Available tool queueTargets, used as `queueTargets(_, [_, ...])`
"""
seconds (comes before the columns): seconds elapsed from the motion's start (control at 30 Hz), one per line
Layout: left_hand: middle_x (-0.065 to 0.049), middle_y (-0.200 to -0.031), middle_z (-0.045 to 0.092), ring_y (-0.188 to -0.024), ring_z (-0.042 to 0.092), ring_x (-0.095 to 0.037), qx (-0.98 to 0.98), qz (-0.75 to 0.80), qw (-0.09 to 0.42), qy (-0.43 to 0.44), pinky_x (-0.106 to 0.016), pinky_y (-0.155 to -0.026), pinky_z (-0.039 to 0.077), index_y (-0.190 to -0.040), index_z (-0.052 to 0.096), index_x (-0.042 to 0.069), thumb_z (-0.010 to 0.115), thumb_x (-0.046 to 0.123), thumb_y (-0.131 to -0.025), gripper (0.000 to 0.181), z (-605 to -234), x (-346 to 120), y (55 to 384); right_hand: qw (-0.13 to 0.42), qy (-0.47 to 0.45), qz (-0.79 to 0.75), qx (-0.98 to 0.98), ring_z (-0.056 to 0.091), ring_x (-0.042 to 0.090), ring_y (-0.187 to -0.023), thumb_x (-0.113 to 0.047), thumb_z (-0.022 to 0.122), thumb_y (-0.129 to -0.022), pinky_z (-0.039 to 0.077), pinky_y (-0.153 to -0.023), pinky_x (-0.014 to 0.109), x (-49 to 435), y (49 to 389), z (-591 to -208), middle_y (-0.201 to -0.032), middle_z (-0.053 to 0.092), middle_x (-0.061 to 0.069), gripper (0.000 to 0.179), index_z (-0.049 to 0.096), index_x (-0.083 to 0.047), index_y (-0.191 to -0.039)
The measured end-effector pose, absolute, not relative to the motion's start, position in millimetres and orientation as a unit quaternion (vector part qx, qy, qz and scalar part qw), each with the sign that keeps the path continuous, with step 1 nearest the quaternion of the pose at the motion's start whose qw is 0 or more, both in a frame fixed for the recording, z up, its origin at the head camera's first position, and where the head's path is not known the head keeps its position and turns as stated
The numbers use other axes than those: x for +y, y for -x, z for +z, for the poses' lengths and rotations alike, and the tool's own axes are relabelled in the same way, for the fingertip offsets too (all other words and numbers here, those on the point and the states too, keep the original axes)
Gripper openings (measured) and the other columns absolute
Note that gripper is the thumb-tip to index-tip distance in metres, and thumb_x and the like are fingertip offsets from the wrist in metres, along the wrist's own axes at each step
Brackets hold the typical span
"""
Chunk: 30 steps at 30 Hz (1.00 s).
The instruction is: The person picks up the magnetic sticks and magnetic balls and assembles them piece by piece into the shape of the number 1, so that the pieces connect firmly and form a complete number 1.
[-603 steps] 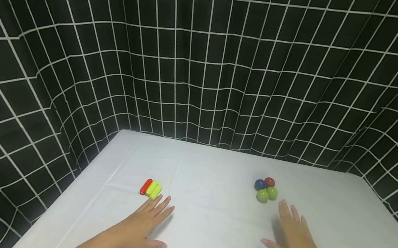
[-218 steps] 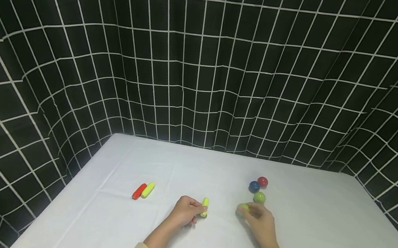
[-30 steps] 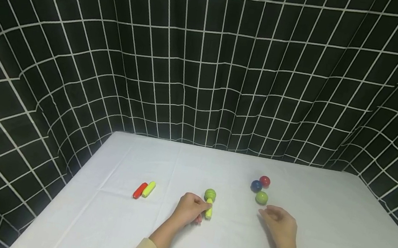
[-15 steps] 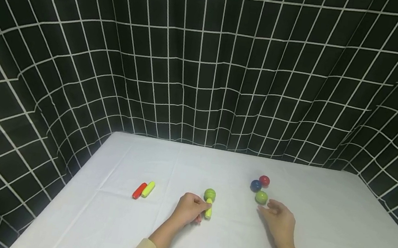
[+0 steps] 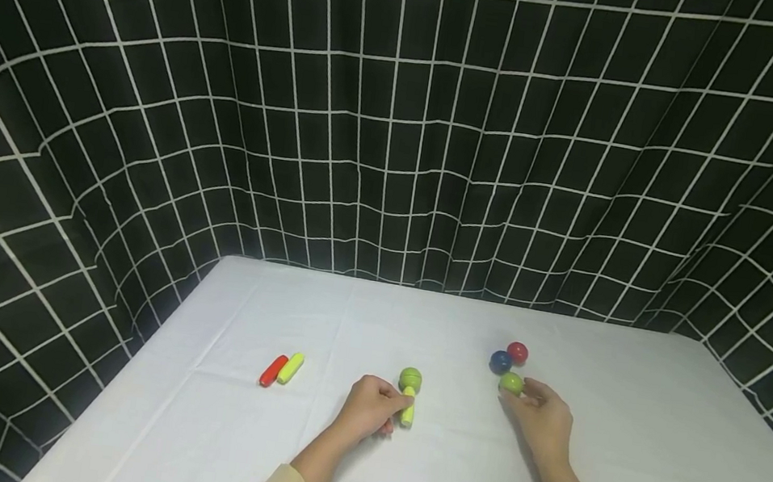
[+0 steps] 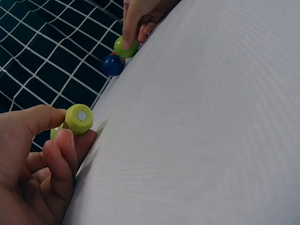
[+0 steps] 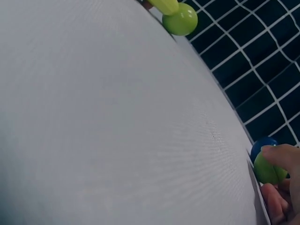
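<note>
My left hand (image 5: pixel 366 409) pinches a short yellow stick (image 5: pixel 407 417) between thumb and fingers at mid-table. A green ball (image 5: pixel 410 379) sits at the stick's far end. In the left wrist view the near end of the stick (image 6: pixel 78 118) shows a pale round disc. On the right, thumb and fingertips of my right hand (image 5: pixel 545 425) pinch a second green ball (image 5: pixel 510 382). The right wrist view shows the thumb laid on this green ball (image 7: pixel 269 169), with a blue ball (image 7: pixel 262 144) right behind it.
The blue ball (image 5: pixel 500 362) and a red ball (image 5: pixel 517 353) lie together just beyond my right hand. To the left, a red stick (image 5: pixel 273 370) and another yellow stick (image 5: pixel 291 368) lie side by side. A black curtain with white grid lines (image 5: pixel 412 155) surrounds the white table (image 5: pixel 242 450).
My right hand has moved forward to the green ball beside the blue one and now pinches it. My left hand stays in place with the yellow stick and its ball.
</note>
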State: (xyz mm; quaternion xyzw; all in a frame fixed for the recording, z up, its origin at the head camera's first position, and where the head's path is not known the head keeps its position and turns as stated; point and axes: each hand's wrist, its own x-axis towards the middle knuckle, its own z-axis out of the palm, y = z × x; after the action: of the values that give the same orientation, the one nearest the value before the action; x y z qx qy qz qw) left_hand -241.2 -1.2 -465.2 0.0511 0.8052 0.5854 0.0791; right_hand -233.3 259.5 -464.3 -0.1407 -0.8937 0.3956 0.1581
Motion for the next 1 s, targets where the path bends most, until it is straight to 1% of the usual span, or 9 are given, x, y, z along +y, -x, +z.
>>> queueTargets(0.1, [0.004, -0.048, 0.051, -0.034, 0.043, -0.001, 0.804, 0.588, 0.075, -0.052, -0.013, -0.035, 0.035, -0.075, 0.067, 0.0, 0.069, 0.019, -0.081, 0.02, -464.7, -0.5, 241.2, 0.16, 0.139, 0.392, -0.895, 0.063, 0.036, -0.095, -0.033, 0.068, -0.084, 0.053, -0.08, 0.046, 259.4, 234.8, -464.7, -0.106, 0.064, 0.026, 0.058, 0.051, 0.004, -0.125])
queueTargets(0.2, [0.005, -0.047, 0.05, -0.034, 0.042, -0.001, 0.805, 0.587, 0.071, -0.054, -0.013, -0.035, 0.035, -0.075, 0.067, -0.001, 0.069, 0.019, -0.08, 0.02, -464.8, 0.0, 241.3, 0.164, 0.136, 0.386, -0.898, 0.064, 0.034, -0.089, -0.032, 0.068, -0.083, 0.054, -0.076, 0.043, 258.9, 236.2, -464.5, -0.1, 0.065, 0.025, 0.058, 0.051, 0.005, -0.124])
queueTargets(0.3, [0.005, -0.047, 0.051, -0.034, 0.043, -0.001, 0.806, 0.585, 0.072, -0.055, -0.013, -0.035, 0.035, -0.075, 0.067, -0.001, 0.069, 0.019, -0.08, 0.021, -464.2, 0.0, 240.9, 0.168, 0.136, 0.379, -0.9, 0.065, 0.03, -0.081, -0.031, 0.069, -0.082, 0.054, -0.069, 0.036, 258.6, 237.6, -464.8, -0.092, 0.067, 0.023, 0.057, 0.052, 0.005, -0.123])
queueTargets(0.4, [0.005, -0.048, 0.051, -0.034, 0.043, -0.001, 0.807, 0.584, 0.075, -0.052, -0.013, -0.035, 0.035, -0.075, 0.067, -0.001, 0.069, 0.019, -0.081, 0.021, -463.5, -0.1, 240.7, 0.172, 0.137, 0.376, -0.9, 0.064, 0.025, -0.075, -0.029, 0.07, -0.082, 0.051, -0.062, 0.028, 258.2, 238.7, -465.1, -0.085, 0.067, 0.021, 0.055, 0.053, 0.005, -0.121])
queueTargets(0.47, [0.005, -0.048, 0.051, -0.034, 0.043, -0.001, 0.807, 0.583, 0.076, -0.049, -0.013, -0.035, 0.035, -0.076, 0.067, 0.0, 0.069, 0.02, -0.081, 0.021, -463.2, -0.1, 240.7, 0.173, 0.139, 0.375, -0.9, 0.064, 0.024, -0.074, -0.028, 0.07, -0.082, 0.05, -0.061, 0.026, 257.9, 239.7, -465.3, -0.085, 0.067, 0.019, 0.053, 0.054, 0.005, -0.12])
queueTargets(0.63, [0.005, -0.047, 0.051, -0.034, 0.042, -0.001, 0.807, 0.584, 0.074, -0.048, -0.013, -0.035, 0.034, -0.075, 0.067, 0.0, 0.069, 0.02, -0.081, 0.021, -463.8, -0.1, 241.2, 0.178, 0.14, 0.375, -0.899, 0.064, 0.024, -0.075, -0.027, 0.069, -0.082, 0.049, -0.061, 0.025, 256.8, 240.4, -464.9, -0.086, 0.067, 0.019, 0.051, 0.055, 0.004, -0.119])
queueTargets(0.8, [0.004, -0.048, 0.051, -0.034, 0.043, -0.001, 0.809, 0.581, 0.072, -0.052, -0.013, -0.035, 0.035, -0.074, 0.067, -0.001, 0.069, 0.02, -0.081, 0.022, -463.7, -0.7, 240.1, 0.176, 0.143, 0.378, -0.898, 0.063, 0.024, -0.074, -0.026, 0.069, -0.083, 0.046, -0.058, 0.02, 255.7, 238.3, -465.0, -0.084, 0.067, 0.019, 0.049, 0.056, 0.005, -0.119])
queueTargets(1.0, [0.004, -0.048, 0.051, -0.034, 0.043, -0.001, 0.81, 0.579, 0.068, -0.057, -0.014, -0.035, 0.035, -0.074, 0.067, -0.001, 0.069, 0.02, -0.081, 0.021, -463.2, -1.2, 239.2, 0.172, 0.139, 0.382, -0.897, 0.062, 0.024, -0.076, -0.026, 0.07, -0.083, 0.045, -0.06, 0.021, 254.6, 235.6, -465.1, -0.086, 0.066, 0.019, 0.049, 0.056, 0.004, -0.119])
